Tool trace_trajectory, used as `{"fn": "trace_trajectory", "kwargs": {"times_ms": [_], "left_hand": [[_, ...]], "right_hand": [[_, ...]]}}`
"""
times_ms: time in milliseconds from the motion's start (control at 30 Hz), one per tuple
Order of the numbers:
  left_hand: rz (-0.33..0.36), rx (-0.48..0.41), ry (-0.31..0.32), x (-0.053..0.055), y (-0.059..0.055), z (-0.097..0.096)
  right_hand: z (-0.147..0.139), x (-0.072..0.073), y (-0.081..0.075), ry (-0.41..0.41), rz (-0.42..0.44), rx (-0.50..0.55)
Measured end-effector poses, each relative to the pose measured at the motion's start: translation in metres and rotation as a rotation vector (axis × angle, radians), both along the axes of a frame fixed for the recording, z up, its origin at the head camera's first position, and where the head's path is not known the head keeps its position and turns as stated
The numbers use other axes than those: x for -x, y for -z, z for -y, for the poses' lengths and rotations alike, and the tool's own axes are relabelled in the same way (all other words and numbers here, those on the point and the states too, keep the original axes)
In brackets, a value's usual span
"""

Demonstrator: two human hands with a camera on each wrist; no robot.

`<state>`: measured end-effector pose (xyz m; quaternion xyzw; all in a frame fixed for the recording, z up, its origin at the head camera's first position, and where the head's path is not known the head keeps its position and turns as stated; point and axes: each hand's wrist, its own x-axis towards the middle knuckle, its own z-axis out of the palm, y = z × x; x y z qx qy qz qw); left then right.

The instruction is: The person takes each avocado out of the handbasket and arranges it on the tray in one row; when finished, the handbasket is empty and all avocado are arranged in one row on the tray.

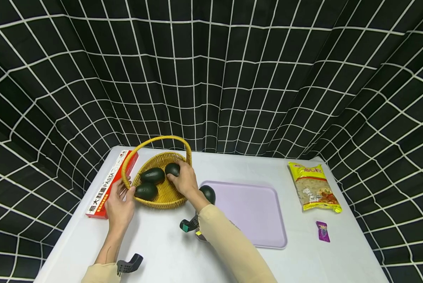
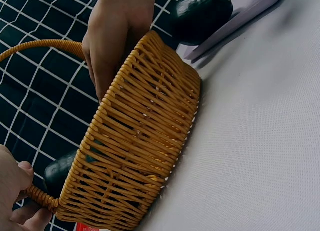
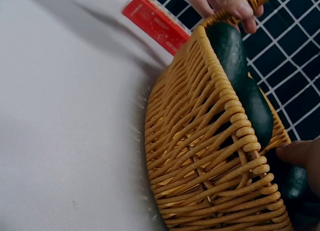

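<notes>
A yellow wicker basket [image 1: 162,205] with a tall arched handle stands on the left part of the table. Two dark green avocados [image 1: 153,175] lie in its left half. My right hand [image 1: 185,179] reaches over the basket's right side and grips a third avocado [image 1: 172,169] inside it. At the left end, my left hand [image 1: 121,204] pinches the foot of the handle [image 2: 40,197] between thumb and fingers. Another avocado [image 1: 208,194] rests at the left edge of a pale purple tray [image 1: 248,212], partly hidden behind my right forearm.
A red and white pasta box [image 1: 107,190] lies left of the basket, partly behind the left hand. To the right of the tray are a yellow food bag [image 1: 315,186] and a small purple packet [image 1: 322,231]. A black gridded curtain [image 1: 211,78] hangs behind the table.
</notes>
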<state>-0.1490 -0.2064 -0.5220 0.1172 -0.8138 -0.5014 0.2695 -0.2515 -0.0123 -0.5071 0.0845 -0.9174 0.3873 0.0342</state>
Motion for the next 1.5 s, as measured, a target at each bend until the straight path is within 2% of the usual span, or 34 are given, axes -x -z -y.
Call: {"fn": "trace_trajectory", "kwargs": {"times_ms": [567, 967, 1233, 1500], "left_hand": [[-0.003, 0.001, -0.002, 0.001, 0.001, -0.002], [0.013, 0.002, -0.001, 0.002, -0.001, -0.004], [0.03, 0.006, -0.011, 0.0, 0.0, -0.002], [0.044, 0.008, -0.015, -0.001, -0.002, 0.0]], "right_hand": [[-0.01, -0.006, -0.011, 0.035, 0.025, 0.064], [-0.022, -0.016, -0.028, 0.034, 0.023, 0.132], [-0.03, -0.023, -0.029, 0.046, -0.003, 0.143], [-0.04, -0.033, -0.038, 0.073, -0.008, 0.195]]}}
